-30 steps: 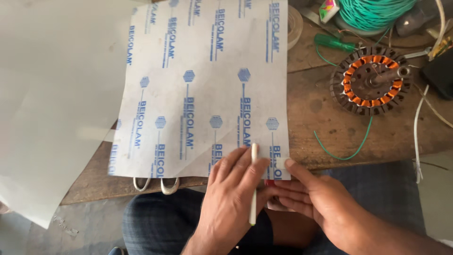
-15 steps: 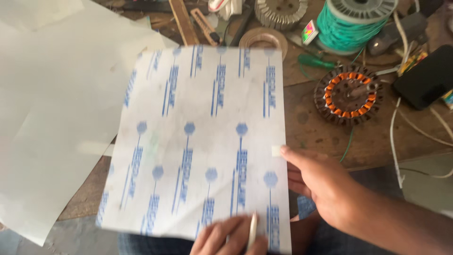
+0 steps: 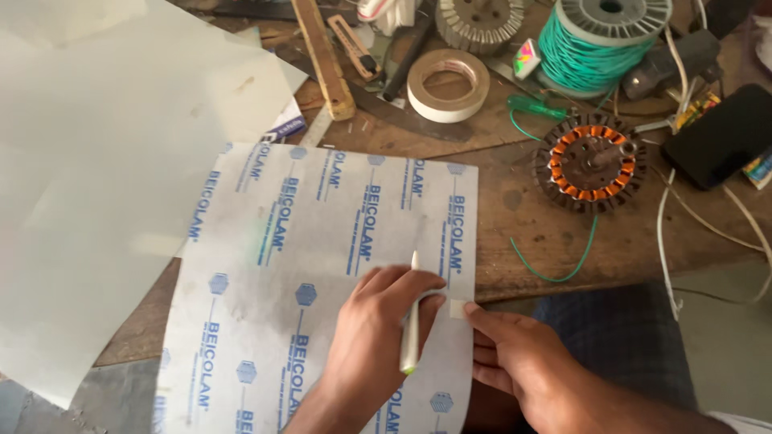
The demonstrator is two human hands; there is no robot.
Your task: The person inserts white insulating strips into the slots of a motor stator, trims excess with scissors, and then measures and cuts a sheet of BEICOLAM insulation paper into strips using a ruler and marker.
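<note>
A white insulation sheet with blue print (image 3: 322, 265) lies on the wooden workbench (image 3: 523, 233) and overhangs its near edge onto my lap. My left hand (image 3: 374, 329) rests on the sheet's lower right part and holds a pale pen (image 3: 411, 321), tip pointing away from me. My right hand (image 3: 523, 362) is at the sheet's right edge. Its thumb and fingers pinch a small pale paper strip (image 3: 458, 308) against that edge, right beside the pen.
Plain translucent sheets (image 3: 96, 185) cover the left. Behind the printed sheet lie a wooden ruler (image 3: 324, 58), a tape roll (image 3: 448, 83), a green wire spool (image 3: 599, 40), a copper-wound stator (image 3: 591, 161), another stator (image 3: 481, 22), a black phone (image 3: 720, 135) and white cables (image 3: 667, 233).
The printed sheet has been slid toward me and turned. My left hand with the pen moved up onto it, and my right hand now pins a small strip at its edge.
</note>
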